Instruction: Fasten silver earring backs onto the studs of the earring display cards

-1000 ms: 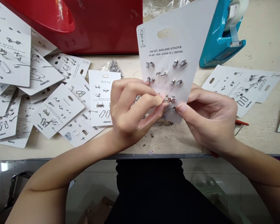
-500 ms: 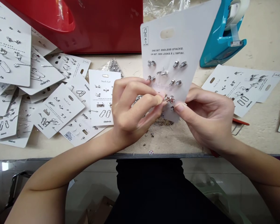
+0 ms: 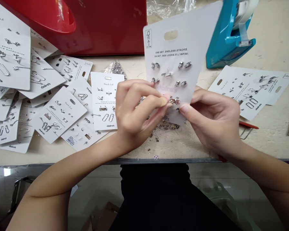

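The left hand [image 3: 137,115] is pinched closed on a silver earring [image 3: 174,101] in the bottom row — the right hand [image 3: 213,122] grips the earring card [image 3: 180,41] steady.

earring cards [image 3: 59,110] left of tape dispenser [image 3: 221,41]

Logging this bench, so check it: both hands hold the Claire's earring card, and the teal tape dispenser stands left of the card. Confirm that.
Wrong on one point: the teal tape dispenser stands right of the Claire's earring card, not left, as the head view shows. The rest stands: the left hand and the right hand both hold the card.
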Available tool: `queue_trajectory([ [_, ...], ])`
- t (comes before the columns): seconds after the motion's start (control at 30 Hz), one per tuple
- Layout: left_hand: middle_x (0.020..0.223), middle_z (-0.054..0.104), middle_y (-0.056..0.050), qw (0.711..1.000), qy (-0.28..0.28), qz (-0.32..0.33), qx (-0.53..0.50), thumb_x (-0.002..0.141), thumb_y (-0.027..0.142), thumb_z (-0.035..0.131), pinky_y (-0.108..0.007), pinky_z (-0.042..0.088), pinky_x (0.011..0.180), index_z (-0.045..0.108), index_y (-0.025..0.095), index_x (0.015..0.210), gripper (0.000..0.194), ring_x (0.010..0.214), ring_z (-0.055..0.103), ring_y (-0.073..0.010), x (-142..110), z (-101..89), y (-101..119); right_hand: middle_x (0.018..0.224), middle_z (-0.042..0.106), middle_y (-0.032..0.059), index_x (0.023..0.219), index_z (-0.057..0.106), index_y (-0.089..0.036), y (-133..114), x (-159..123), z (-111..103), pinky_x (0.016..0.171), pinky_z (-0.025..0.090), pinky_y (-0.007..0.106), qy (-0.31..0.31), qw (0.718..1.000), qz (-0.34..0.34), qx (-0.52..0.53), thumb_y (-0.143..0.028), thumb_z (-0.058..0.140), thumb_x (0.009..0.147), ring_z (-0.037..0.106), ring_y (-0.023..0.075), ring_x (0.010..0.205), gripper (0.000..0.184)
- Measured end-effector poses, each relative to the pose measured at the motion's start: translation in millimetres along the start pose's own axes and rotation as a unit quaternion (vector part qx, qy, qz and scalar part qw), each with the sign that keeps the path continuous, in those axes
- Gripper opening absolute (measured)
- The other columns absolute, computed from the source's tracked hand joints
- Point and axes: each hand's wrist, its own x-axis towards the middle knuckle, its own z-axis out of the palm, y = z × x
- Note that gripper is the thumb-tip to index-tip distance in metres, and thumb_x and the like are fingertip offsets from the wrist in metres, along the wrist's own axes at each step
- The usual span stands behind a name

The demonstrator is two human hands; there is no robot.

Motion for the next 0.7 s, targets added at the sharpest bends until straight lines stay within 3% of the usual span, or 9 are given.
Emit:
queue_trajectory([
  [0.17,0.085,0.071,-0.001,1.0,-0.01,0.012,0.008,0.09,0.029,0.073,-0.039,0.054,0.071,0.062,0.025,0.102,0.017,0.082,0.067,-0.0199,-1,6.1,-5,0.084,0.068,0.0012,0.086,0.075,-0.023,-5,4,-4,0.069,0.056,0.027,0.019,0.997,0.074,-0.03,-0.022,0.074,0.088,0.064,0.0128,0.078,0.003],
  [0.3,0.085,0.071,0.0,0.999,-0.032,0.004,0.008,0.092,0.036,0.07,-0.04,0.052,0.072,0.06,0.029,0.107,0.02,0.082,0.067,-0.0205,-1,5.8,-5,0.088,0.071,0.0014,0.09,0.076,-0.024,-6,4,-5,0.073,0.059,0.028,0.0,0.998,0.058,-0.026,-0.025,0.073,0.09,0.067,0.0141,0.082,0.004],
  [0.5,0.086,0.069,0.0,0.999,-0.021,-0.024,-0.009,0.092,0.031,0.07,-0.042,0.05,0.07,0.059,0.029,0.101,0.014,0.082,0.062,-0.0208,-1,5.0,-2,0.092,0.072,0.0017,0.095,0.077,-0.026,-5,4,-3,0.079,0.061,0.031,-0.016,0.998,0.055,-0.025,-0.025,0.072,0.09,0.069,0.0158,0.087,0.007],
  [0.7,0.088,0.065,-0.002,0.991,-0.056,-0.111,-0.039,0.095,0.026,0.06,-0.043,0.049,0.076,0.056,0.026,0.093,0.004,0.086,0.058,-0.0212,0,-1.0,6,0.091,0.075,-0.0001,0.095,0.079,-0.025,-9,4,3,0.08,0.063,0.027,0.001,0.999,0.033,-0.041,-0.013,0.073,0.086,0.071,0.0132,0.086,0.016],
])
